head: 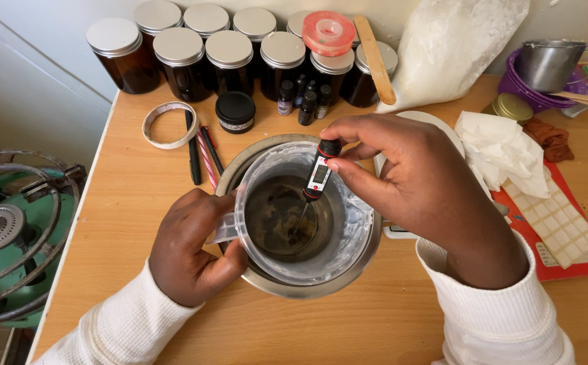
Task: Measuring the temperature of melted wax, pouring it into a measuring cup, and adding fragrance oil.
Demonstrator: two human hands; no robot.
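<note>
Head camera looks down on a wooden table whose left edge runs beside a green gas burner. Near the middle stands a clear plastic jug inside a metal bowl; dark liquid fills the jug's bottom. The left hand is closed around the jug's handle. The right hand pinches a black digital thermometer between thumb and fingertips, and its thin probe points down into the liquid.

Free table surface lies in front of the bowl and to its left, up to the edge. The back and the right side are crowded. Along the wall stand about eleven brown glass jars with silver lids, though some are partly hidden, so the count is not sure. In front of them are four small dark bottles, one black round tin, one tape ring and three pens. At the right lie one white paper towel, one white mould tray and one steel pitcher.
</note>
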